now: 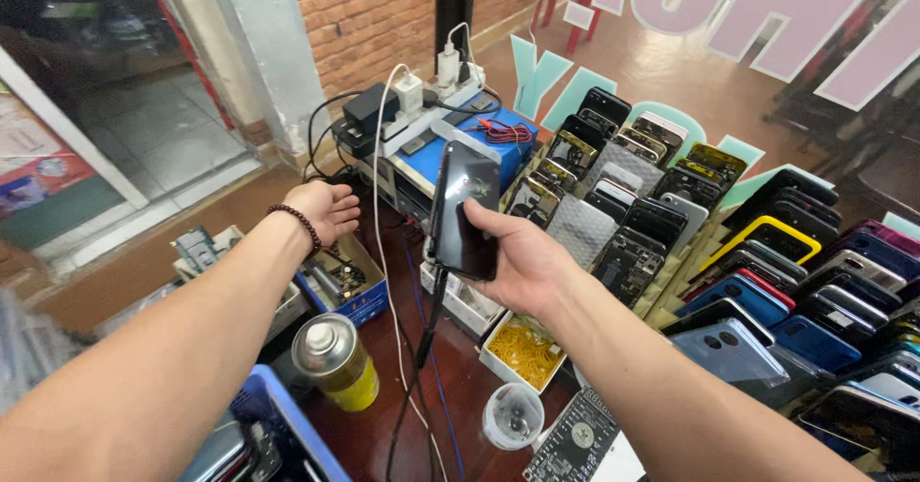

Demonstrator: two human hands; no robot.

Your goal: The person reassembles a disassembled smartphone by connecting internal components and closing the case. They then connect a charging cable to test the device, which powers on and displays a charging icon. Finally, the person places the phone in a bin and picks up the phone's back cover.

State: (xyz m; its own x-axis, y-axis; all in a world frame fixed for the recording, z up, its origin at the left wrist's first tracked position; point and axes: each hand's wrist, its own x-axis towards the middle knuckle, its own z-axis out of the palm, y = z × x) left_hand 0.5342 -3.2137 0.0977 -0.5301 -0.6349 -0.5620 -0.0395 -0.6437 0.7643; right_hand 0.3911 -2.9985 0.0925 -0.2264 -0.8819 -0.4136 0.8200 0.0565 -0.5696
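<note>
Your right hand [527, 266] holds the black phone [467, 209] upright, thumb across its back and fingers wrapped behind, while your left hand [326, 209] hangs open, fingers spread, well apart.

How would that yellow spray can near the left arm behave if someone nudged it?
The yellow spray can stands upright on a narrow base, so a push near its top would probably tip it. Being round, it would likely roll once down. Its smooth metal shoulder looks somewhat slippery.
</note>
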